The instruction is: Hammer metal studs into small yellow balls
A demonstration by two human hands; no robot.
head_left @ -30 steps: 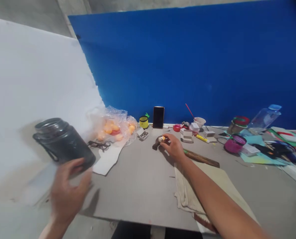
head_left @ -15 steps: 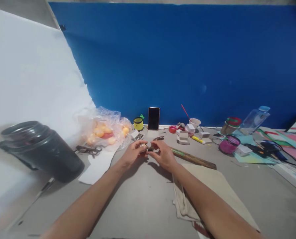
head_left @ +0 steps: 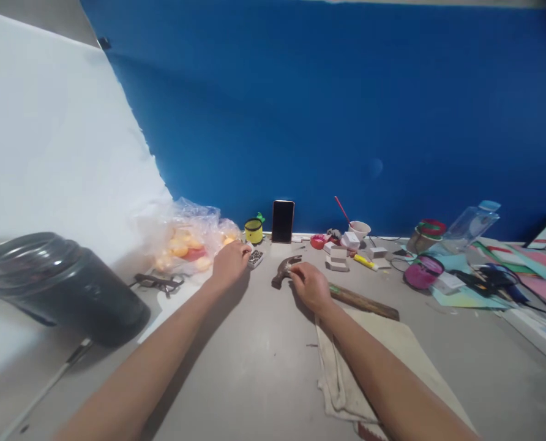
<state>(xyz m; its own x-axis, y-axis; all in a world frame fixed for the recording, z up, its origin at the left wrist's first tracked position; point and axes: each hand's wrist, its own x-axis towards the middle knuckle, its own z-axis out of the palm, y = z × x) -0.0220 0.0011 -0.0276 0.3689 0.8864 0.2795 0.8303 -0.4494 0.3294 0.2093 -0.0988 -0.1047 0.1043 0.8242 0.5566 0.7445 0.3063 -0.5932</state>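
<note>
My left hand [head_left: 229, 264] is at the plastic bag, beside a small open box [head_left: 255, 260] filled with small dark metal pieces. Its fingers are curled together; what they hold, if anything, is hidden. My right hand [head_left: 310, 286] hovers over or rests on the claw hammer [head_left: 365, 301], just behind its head; I cannot tell whether they touch. Thumb and fingertips are pinched together, and anything between them is too small to make out. The hammer lies flat, its head to the left and its wooden handle running right.
A folded beige cloth [head_left: 387, 343] lies under my right forearm. On the left are a dark flask [head_left: 84, 294] and a clear bag [head_left: 185, 236] of orange things. Behind stand a phone [head_left: 283, 222], a yellow cup [head_left: 253, 231] and a white cup [head_left: 359, 230].
My hands have moved apart. My left hand went left from a shiny object to the small box; that object is no longer visible. My right hand shifted slightly right and down, uncovering the hammer head.
</note>
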